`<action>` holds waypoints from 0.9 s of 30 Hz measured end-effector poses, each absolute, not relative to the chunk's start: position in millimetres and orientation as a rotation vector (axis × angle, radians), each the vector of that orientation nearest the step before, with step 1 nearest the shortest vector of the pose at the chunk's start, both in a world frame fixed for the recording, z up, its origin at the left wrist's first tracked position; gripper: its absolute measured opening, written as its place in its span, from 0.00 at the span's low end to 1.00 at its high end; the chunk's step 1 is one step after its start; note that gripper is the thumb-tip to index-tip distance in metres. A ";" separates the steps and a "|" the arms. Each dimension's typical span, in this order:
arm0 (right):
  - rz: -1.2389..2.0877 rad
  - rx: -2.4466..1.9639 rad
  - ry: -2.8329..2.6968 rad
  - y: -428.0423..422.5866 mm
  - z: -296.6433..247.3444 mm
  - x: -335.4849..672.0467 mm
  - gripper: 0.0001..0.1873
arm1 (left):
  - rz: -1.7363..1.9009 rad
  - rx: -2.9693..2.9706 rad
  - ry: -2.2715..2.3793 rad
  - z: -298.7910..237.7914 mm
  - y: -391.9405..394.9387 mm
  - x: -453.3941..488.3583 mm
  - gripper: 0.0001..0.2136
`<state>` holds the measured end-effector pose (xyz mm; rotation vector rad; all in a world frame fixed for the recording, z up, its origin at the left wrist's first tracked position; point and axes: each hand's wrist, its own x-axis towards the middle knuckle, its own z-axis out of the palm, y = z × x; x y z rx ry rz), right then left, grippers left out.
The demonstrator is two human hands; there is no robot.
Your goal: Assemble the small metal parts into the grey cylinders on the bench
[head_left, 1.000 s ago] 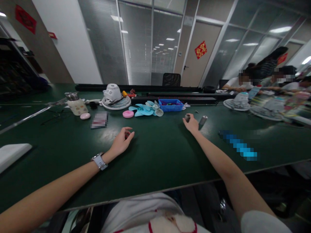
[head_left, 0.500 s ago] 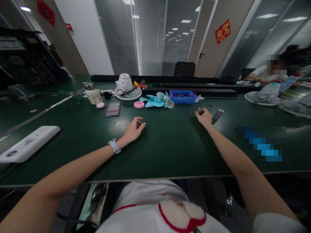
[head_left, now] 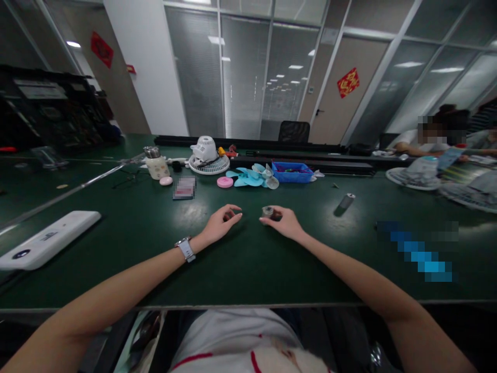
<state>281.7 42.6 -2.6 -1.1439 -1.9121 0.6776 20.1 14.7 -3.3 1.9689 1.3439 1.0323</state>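
Above the middle of the green table point(head_left: 240, 269), my right hand point(head_left: 285, 221) pinches a small grey metal cylinder point(head_left: 267, 211) that resembles a small motor. Fingers and thumb wrap its right side, so that part is hidden. My left hand point(head_left: 223, 224), with a watch point(head_left: 185, 249) on the wrist, faces it from the left. Its fingers are curved and apart, and it holds nothing. A gap separates it from the cylinder. Farther right, a silver cylinder point(head_left: 345, 203) like a battery cell lies on the table.
Light-blue fan blades point(head_left: 250, 177), a pink round piece point(head_left: 225, 182) and a blue bin point(head_left: 292, 172) lie behind my hands. A white fan part point(head_left: 204, 150), a flask point(head_left: 156, 163) and a white device point(head_left: 52, 238) are leftward. Another person point(head_left: 421, 140) sits far right.
My right hand has carried the grey metal cylinder leftward from beside the silver one to the middle. My left hand has moved slightly toward it, its fingers opening a little. The view has tilted up.
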 end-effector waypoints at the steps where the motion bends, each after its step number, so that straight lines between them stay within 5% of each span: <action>1: 0.714 -1.090 -1.953 32.7 -3.3 266.7 0.24 | 1.029 1.969 1.319 -2.3 11.0 24.0 0.21; 11: 0.725 -0.929 -2.105 10.7 -4.7 241.6 0.15 | 1.081 2.086 1.237 -0.4 -3.5 44.2 0.18; 23: 0.742 -0.984 -2.112 8.5 -2.0 241.4 0.22 | 1.278 2.097 1.344 29.4 5.5 18.0 0.16; 27: 0.762 -1.005 -2.108 7.2 0.6 241.8 0.23 | 1.079 2.173 1.434 8.8 16.1 -6.8 0.15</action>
